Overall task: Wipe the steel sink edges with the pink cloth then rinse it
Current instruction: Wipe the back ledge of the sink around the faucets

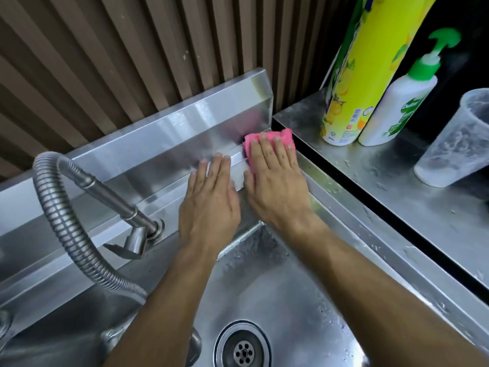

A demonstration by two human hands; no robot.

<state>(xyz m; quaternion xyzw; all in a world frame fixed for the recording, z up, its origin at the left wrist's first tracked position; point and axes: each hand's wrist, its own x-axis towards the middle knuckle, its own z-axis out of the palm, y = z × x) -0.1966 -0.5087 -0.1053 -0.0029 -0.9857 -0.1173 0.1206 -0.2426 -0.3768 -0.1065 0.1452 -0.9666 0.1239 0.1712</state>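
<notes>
Your right hand (pixel 275 178) lies flat with fingers straight, pressing the pink cloth (pixel 267 140) onto the back ledge of the steel sink (pixel 341 210), right in the corner where the ledge meets the backsplash (pixel 169 133); only the cloth's far edge shows past your fingertips, toward 12 o'clock. Your left hand (pixel 209 200) sits just beside it at 9 o'clock, also flat and open, fingers resting on the bare ledge and holding nothing. The thumbs nearly touch. The faucet with its ribbed hose (pixel 66 221) stands well off at 9 o'clock from your left hand. The drain (pixel 243 352) lies at 6 o'clock in the wet basin. On the counter (pixel 397 186) at 3 o'clock stand a yellow spray can (pixel 365 75), a white pump bottle with a green top (pixel 397 107) touching it, and a clear plastic cup (pixel 457 141) further out
</notes>
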